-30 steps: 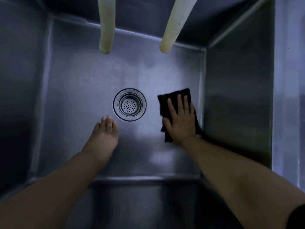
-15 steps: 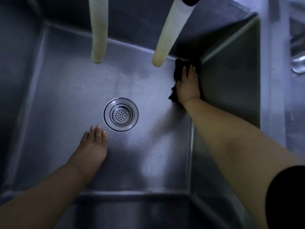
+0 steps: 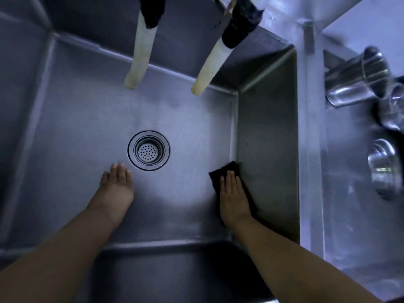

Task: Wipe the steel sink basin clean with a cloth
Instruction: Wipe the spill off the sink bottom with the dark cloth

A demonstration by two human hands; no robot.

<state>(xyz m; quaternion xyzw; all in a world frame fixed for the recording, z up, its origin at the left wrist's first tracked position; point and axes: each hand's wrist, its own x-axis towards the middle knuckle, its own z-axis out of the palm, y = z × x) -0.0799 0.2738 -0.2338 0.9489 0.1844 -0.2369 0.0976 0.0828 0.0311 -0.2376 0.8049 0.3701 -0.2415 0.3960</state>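
Against the sink basin right wall, dark cloth under flat right hand fingers, pressed, not gripped

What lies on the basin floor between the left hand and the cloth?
Nothing: between the left hand and the cloth under the right hand, the head view shows bare steel floor.

- The right hand, flat on the black cloth, now lies at the near right of the steel sink basin floor, against the right wall; half a second ago it was up in the far right corner.
- The cloth has come back along the right wall with it.
- Shiny steel cups now show on the counter to the right.
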